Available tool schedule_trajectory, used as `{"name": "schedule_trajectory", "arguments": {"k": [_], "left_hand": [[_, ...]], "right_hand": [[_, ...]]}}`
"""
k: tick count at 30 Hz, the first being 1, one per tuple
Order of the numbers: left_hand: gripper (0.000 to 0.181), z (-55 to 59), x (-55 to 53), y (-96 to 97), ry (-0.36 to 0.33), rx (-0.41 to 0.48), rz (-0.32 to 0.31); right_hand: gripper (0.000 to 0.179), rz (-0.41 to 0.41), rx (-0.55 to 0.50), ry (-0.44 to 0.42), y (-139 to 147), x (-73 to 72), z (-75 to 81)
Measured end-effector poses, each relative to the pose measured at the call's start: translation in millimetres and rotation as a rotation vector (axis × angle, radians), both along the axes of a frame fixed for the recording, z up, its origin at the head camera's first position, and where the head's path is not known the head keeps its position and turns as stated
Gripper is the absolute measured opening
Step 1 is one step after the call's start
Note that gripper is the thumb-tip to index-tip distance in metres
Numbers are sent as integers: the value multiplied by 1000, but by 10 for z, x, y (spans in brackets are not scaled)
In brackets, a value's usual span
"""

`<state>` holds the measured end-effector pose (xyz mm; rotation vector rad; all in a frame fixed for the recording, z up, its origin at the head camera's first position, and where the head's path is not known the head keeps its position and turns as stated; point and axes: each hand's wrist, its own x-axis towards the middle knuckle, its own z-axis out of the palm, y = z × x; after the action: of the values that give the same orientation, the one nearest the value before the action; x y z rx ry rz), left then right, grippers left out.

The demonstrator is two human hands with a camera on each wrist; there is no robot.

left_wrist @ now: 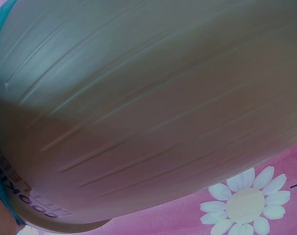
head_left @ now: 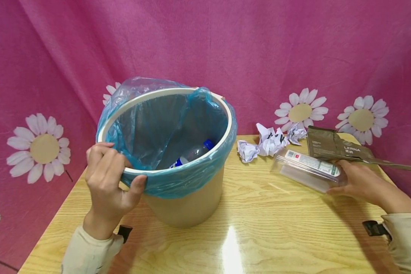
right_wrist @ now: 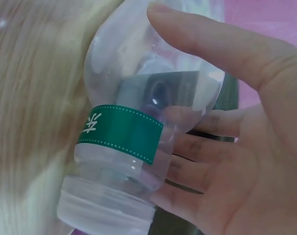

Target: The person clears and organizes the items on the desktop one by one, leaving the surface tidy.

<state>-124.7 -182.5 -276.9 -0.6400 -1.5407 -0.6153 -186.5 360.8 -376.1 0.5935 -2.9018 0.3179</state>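
Observation:
On the left of the table stands a waste bin lined with a blue plastic bag. My left hand grips its near-left rim, thumb outside and fingers over the edge. Inside the bin lies a bottle with a blue cap. At the right, my right hand holds a clear plastic bottle lying on its side. In the right wrist view, the thumb is on one side of this bottle and the fingers reach round the other; its green label and whitish cap show.
Several crumpled white papers lie at the back of the table. A flat olive-brown packet marked LERNA lies right behind the clear bottle and juts past the right hand. A pink curtain with daisies hangs behind the wooden table.

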Motion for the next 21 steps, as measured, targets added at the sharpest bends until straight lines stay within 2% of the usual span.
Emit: {"name": "schedule_trajectory", "arguments": {"k": [11,16,21], "left_hand": [[65,-15,-9,-13,-7,-2,7],[64,-27,-11,-17,-6,-2,10],[64,-18,-7,-14,-7,-4,8]], "right_hand": [[81,8,-1,-57,-124,73,183],[84,-9,-3,-42,-192,133,263],[88,-8,-16,13,-228,187,299]]}}
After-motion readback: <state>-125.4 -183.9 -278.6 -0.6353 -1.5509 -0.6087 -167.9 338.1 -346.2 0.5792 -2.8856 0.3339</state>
